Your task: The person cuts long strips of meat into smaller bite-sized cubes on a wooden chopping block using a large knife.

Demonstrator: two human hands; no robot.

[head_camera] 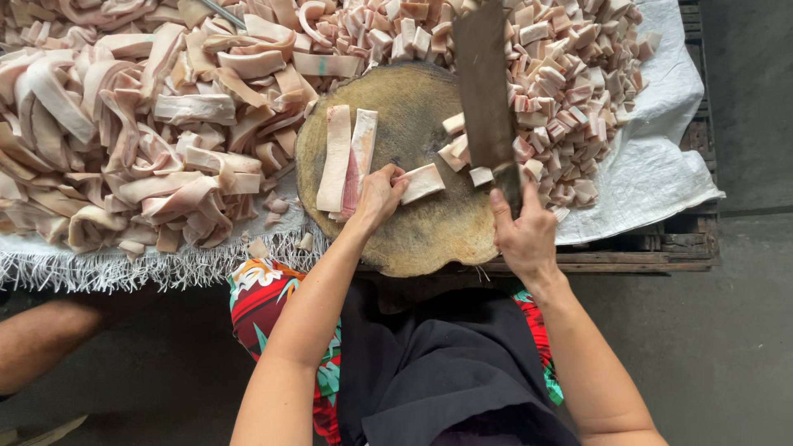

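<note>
My left hand pinches a short pork strip flat on the round wooden chopping block, fingers closed on its end. My right hand is wrapped tight around the handle of a cleaver, its blade raised over the block. Two long strips lie just left of my left hand.

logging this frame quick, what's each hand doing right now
Left hand: fingers pinched on a short pale pork strip lying on the round wooden chopping block.
Right hand: closed around the handle of a broad dark cleaver.
</note>
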